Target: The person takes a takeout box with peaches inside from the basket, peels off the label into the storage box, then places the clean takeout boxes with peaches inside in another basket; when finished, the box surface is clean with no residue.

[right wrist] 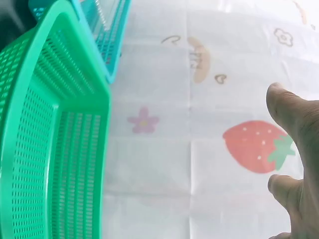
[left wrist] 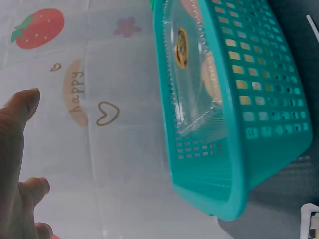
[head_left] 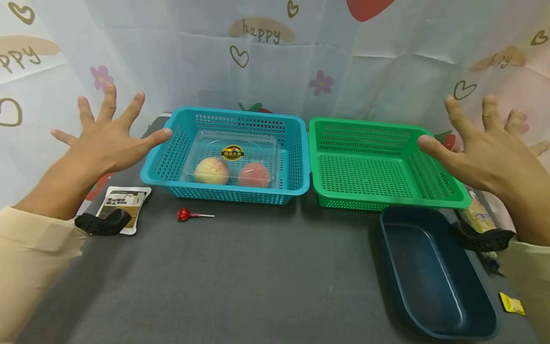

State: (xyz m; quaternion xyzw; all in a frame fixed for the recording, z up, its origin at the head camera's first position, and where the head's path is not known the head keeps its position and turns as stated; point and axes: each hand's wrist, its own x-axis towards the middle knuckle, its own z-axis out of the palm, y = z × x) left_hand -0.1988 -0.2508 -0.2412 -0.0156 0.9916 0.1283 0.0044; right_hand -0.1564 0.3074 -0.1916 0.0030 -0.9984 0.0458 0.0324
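plastic, clear and lidded, the clamshell box [head_left: 232, 160] with two peaches inside sits in the blue basket [head_left: 172, 143] at about 11 o'clock on the grey table [head_left: 258, 277]. the green basket [head_left: 326, 138] just beside it, at 1 o'clock, holds nothing i can see, and the dark blue tub [head_left: 391, 239] at 4 o'clock looks bare too. judging by that, no handling has started: nothing is lifted and nothing is gripped.

the left hand [head_left: 103, 141] hangs in the air at 10 o'clock with all fingers spread wide, its thumb tip close to the blue basket's left rim, though i cannot tell if it touches. the right hand [head_left: 490, 148] mirrors it at 2 o'clock, fingers splayed, thumb near the green basket's right rim. both are released and hold nothing.

the box lies between the two hands, nearer the left, to its lower right. a red lollipop [head_left: 185, 214] lies in front of the blue basket, a printed packet [head_left: 129, 200] at 9 o'clock, a small yellow sachet [head_left: 512, 304] at 4 o'clock.
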